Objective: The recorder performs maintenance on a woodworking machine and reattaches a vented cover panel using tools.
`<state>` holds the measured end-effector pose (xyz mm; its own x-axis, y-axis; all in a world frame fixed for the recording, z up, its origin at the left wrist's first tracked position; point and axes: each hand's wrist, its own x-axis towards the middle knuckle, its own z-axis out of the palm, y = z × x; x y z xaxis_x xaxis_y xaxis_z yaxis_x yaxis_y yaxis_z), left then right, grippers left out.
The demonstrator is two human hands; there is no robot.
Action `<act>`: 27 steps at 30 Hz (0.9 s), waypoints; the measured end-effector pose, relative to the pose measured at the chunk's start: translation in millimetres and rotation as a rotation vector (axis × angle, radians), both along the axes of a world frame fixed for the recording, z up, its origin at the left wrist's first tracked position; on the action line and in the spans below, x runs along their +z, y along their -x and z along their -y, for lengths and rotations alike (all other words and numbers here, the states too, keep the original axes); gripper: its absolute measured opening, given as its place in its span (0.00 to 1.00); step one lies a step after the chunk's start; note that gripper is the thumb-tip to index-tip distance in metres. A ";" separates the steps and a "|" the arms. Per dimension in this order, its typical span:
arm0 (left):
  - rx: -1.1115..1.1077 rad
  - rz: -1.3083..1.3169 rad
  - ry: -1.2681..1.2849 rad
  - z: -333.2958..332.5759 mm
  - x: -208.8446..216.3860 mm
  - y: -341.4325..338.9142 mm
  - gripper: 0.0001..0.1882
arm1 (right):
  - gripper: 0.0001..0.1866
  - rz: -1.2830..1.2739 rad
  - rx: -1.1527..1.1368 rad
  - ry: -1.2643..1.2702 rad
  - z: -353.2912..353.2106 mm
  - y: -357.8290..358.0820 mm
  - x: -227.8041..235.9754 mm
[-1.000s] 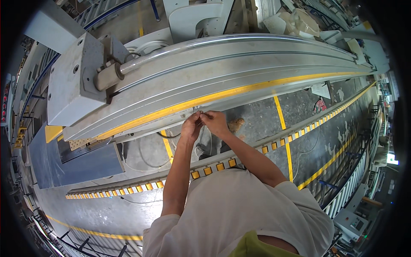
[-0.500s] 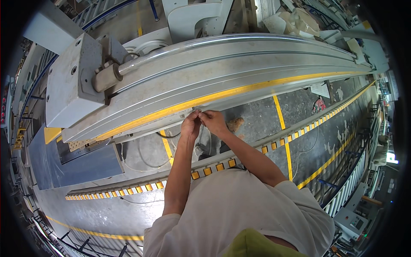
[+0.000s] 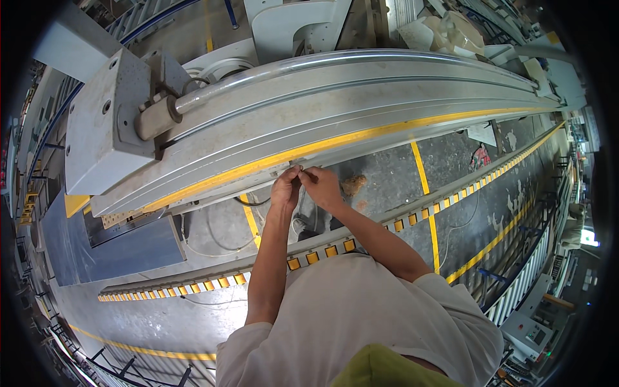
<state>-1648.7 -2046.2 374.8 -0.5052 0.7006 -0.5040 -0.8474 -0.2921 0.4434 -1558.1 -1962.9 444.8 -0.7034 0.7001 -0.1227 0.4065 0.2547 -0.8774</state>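
Observation:
My left hand point(image 3: 285, 188) and my right hand point(image 3: 320, 185) meet in front of me, fingertips pinched close together. Both are closed; whatever sits between the fingers is too small to make out. They are right at the lower side of a long grey metal beam point(image 3: 387, 97), just under the yellow strip point(image 3: 322, 142) along its edge. A small metal fitting point(image 3: 291, 164) shows beside the fingertips. Whether the fingers touch the beam or the fitting I cannot tell.
A rail with yellow rollers point(image 3: 313, 257) crosses between my body and the beam. At the beam's left end stands a grey block point(image 3: 106, 122) with a metal rod point(image 3: 271, 74). A blue-grey panel point(image 3: 142, 248) lies left, and a control box point(image 3: 529, 335) stands far right.
My right hand has shifted very slightly, its fingers still at the left hand's fingertips. Otherwise both arms keep their place.

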 end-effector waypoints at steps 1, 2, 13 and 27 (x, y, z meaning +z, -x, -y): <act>-0.006 -0.015 0.005 -1.8 0.4 -0.3 0.06 | 0.12 -0.019 -0.016 -0.086 1.7 -1.5 1.4; -0.012 -0.029 0.010 -3.3 0.9 -0.7 0.05 | 0.12 -0.037 -0.031 -0.171 2.9 -2.8 2.8; -0.039 0.036 0.161 -6.4 11.2 0.1 0.07 | 0.16 -0.007 -0.113 0.717 -3.4 -7.1 -3.9; -0.070 0.088 -0.014 -8.8 32.8 -2.4 0.08 | 0.09 -0.251 -0.263 1.240 -16.6 -13.3 -32.0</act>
